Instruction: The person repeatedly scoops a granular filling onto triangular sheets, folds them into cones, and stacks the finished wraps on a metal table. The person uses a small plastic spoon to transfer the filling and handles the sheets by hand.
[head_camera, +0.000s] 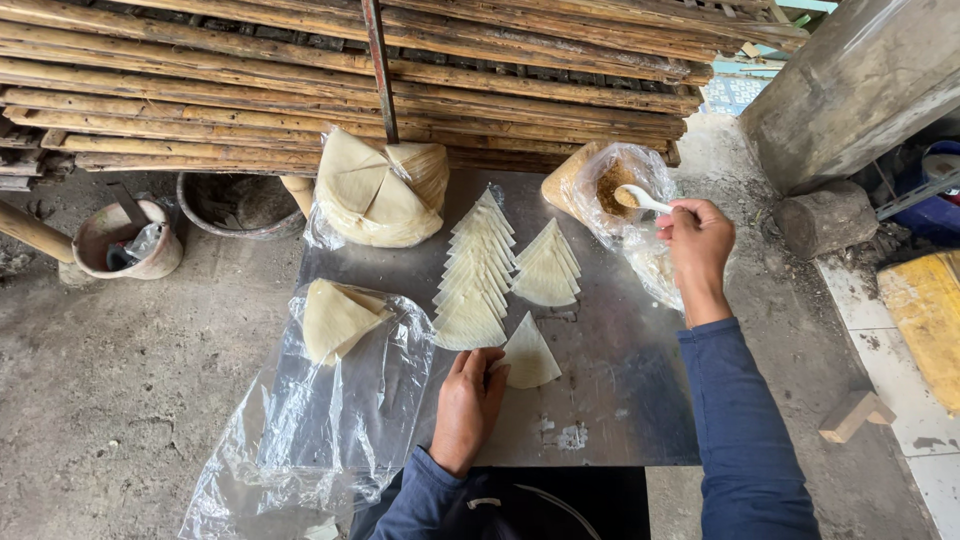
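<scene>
Bare metal tabletop (620, 400) lies open along the near edge and near right corner. Overlapping rows of triangular wrappers (480, 270) block the middle; a bagged wrapper stack (375, 190) crowds the far left corner and an open filling bag (610, 185) the far right. Crumpled plastic (330, 400) overhangs the left edge.

Dull grey sheet-metal tabletop (620, 400), smudged; glossy clear plastic bag (330, 430); my matt pale triangular pastry sheets (470, 320); rough split-bamboo racks (200, 90).
</scene>
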